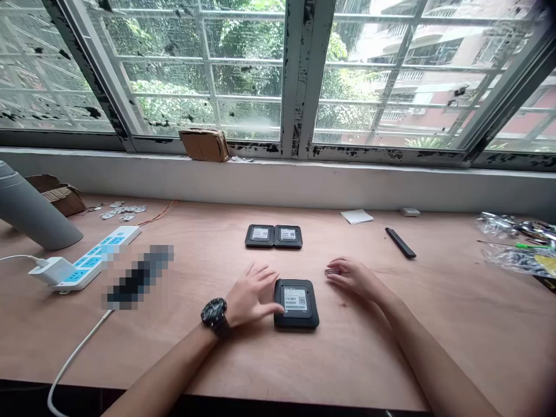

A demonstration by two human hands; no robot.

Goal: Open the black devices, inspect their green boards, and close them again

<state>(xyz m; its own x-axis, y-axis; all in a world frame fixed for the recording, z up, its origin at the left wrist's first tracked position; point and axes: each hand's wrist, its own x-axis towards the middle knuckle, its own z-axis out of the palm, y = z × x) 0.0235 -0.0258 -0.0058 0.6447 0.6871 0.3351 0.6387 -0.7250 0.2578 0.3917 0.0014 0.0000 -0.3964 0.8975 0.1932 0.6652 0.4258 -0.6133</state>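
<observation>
Left hand [252,296] was open, fingers spread, thumb reaching over the left edge of a black case [300,317]; firm contact could not be told. Right hand [354,278] was bent low over the bench [369,362], fingertips at a small shiny item [332,271]; could not tell whether the fingers were clamped on it or just touching. Hands were well apart, with the case between them, closer to the left.

Black case lay flat on the bench, white printed label [295,300] facing up. Behind it, two more black cases, left one [259,236] and right one [288,236], lay flat side by side, edges about touching, labels up too. Left wrist had a black watch [214,314].

Right of the cases: white pad [357,216], small white box [410,212] by the wall, black bar [400,242] lying at a slant, clear plastic bags [499,225] at far right. Left side: white power strip [98,255] with a white plug [52,272] in it, pixelated object [139,278] just beside, white cable [80,341] running to the front edge. Farther back, small pale pieces [124,212], a leaning gray cylinder [37,211]. Cardboard box [203,145] sat on the windowsill [282,165].
</observation>
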